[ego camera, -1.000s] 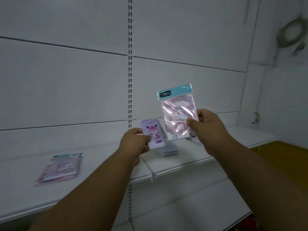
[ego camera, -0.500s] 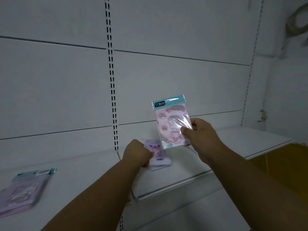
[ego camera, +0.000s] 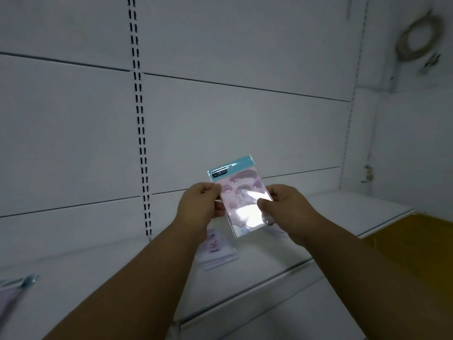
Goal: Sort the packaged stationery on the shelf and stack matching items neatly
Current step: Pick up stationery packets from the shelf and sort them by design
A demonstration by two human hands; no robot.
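Both hands are gripping one packet (ego camera: 241,200) and holding it up in front of the shelf back wall: left hand (ego camera: 199,204) is pinching its left edge, right hand (ego camera: 284,204) is pinching its right side with the thumb lying on the glossy front. The packet is a clear sleeve with a teal header strip and pink cartoon print, standing upright, tilted a little to the left, off the shelf (ego camera: 318,241). Judging the step: checking the print and deciding which pile it belongs to. To do it well, the grip should be kept on the edges so the picture stays readable; glare is washing out the lower half, so tilting it away from the light should help. Then it should be laid flat, edges squared with the matching pile, header strip facing the same way. Directly below the hands a small pile of purple-print cards (ego camera: 218,250) is lying on the shelf, partly hidden by the left wrist; its print looks different from the held one, though blur is making that uncertain. At far left another teal-header pack (ego camera: 14,288) is showing at the frame edge, well apart, likely the matching pile. Something thin and pale is lying behind the right hand, too hidden to name. A slotted upright (ego camera: 139,119) is running down the wall; nothing is blocking the way along the shelf.
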